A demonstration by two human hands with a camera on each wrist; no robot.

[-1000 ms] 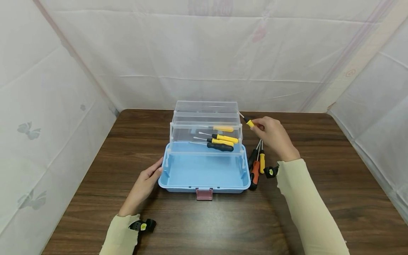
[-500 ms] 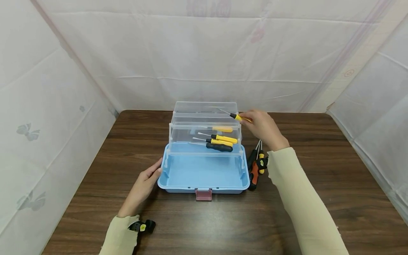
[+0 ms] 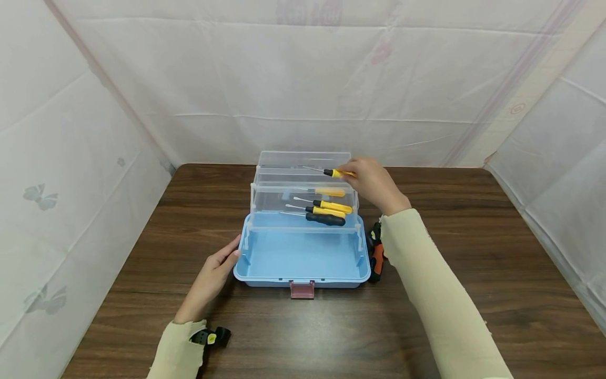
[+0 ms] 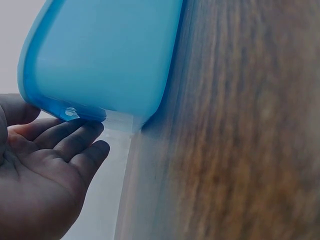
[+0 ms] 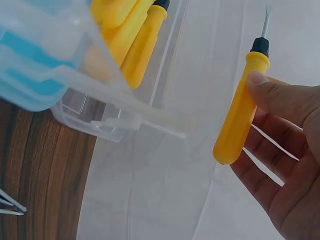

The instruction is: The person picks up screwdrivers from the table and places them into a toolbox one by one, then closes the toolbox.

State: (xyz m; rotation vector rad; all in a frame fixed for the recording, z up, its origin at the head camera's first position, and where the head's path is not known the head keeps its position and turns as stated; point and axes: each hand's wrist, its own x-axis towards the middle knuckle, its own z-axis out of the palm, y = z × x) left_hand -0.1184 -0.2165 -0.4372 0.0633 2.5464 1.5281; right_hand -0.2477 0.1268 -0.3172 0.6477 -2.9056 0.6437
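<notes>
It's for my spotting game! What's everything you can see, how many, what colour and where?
Toolbox: one, light blue, open on the table.
Latch: one, dark pink, toolbox front.
Trays: several, clear, toolbox's back.
Held screwdriver: one, yellow and black, near the trays.
Yellow screwdrivers: three, yellow, in trays.
Black screwdriver: one, black, in trays.
Orange tool: one, orange and black, toolbox's right.
Metal shafts: several, silver, on the table.
Table: one, brown, underneath.
Sheeting: unclear count, white, behind and beside.
Wrist cameras: two, black, on wrists.
Sleeves: two, pale green, on arms.
Left hand: one, bare, touching the toolbox.
Right hand: one, bare, pinching the held screwdriver.
</notes>
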